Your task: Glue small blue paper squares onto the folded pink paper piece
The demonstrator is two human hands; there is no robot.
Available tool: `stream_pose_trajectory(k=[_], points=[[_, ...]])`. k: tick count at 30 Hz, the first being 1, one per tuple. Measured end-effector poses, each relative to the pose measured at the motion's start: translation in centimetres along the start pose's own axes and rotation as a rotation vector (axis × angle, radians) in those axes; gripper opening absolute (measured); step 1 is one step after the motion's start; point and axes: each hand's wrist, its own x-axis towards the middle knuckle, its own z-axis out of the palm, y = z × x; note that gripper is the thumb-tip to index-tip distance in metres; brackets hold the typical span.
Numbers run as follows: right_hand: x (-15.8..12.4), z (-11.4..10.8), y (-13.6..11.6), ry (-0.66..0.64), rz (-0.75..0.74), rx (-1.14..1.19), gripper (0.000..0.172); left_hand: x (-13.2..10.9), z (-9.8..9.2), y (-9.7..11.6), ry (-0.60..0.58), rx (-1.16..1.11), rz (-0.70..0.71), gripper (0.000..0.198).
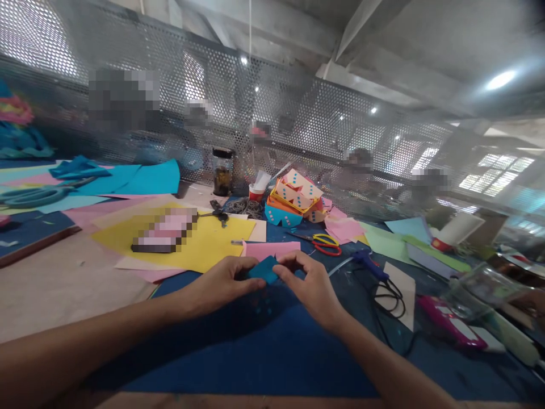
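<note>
Between my hands, above the dark blue mat [264,363], is a small piece of blue paper [265,269]. My left hand [225,281] pinches its left side between thumb and fingers. At its right edge, my right hand [306,284] grips with thumb and fingertips. Just beyond them lies a folded pink sheet [272,249]. Some tiny blue bits [263,309] show on the mat below the paper, dim in shadow.
Behind are paper glasses shapes [293,193], red-and-yellow scissors [327,244], a red cup [256,192] and a lidded jar [222,172]. A blue glue gun [369,264] with its cord lies right. Yellow paper [213,244] carries a phone [164,230]. A perforated metal screen [298,108] stands behind.
</note>
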Motion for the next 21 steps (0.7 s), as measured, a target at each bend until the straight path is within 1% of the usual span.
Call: stream_pose_trajectory(k=[2, 5, 10, 15, 18, 21], points=[[0.0, 0.0, 0.0, -0.026, -0.004, -0.018, 0.012, 0.0, 0.0, -0.1, -0.037, -0.018, 0.012, 0.031], [0.0, -0.1, -0.2, -0.051, -0.010, -0.038, 0.012, 0.1, -0.2, -0.5, -0.003, 0.026, 0.030, 0.027], [0.0, 0.0, -0.5, -0.025, 0.005, -0.013, 0.013, 0.1, -0.2, -0.9, 0.017, 0.024, 0.003, 0.020], [-0.2, -0.1, -0.4, -0.026, 0.020, 0.022, 0.017, 0.1, -0.1, -1.0, 0.006, 0.009, -0.003, 0.022], [-0.2, -0.1, -0.3, -0.014, 0.017, 0.015, 0.019, 0.2, -0.1, -1.1, -0.002, -0.006, 0.003, 0.026], [-0.3, -0.1, -0.3, 0.001, 0.011, -0.003, 0.019, 0.3, -0.1, -1.2, -0.024, -0.028, -0.011, 0.025]])
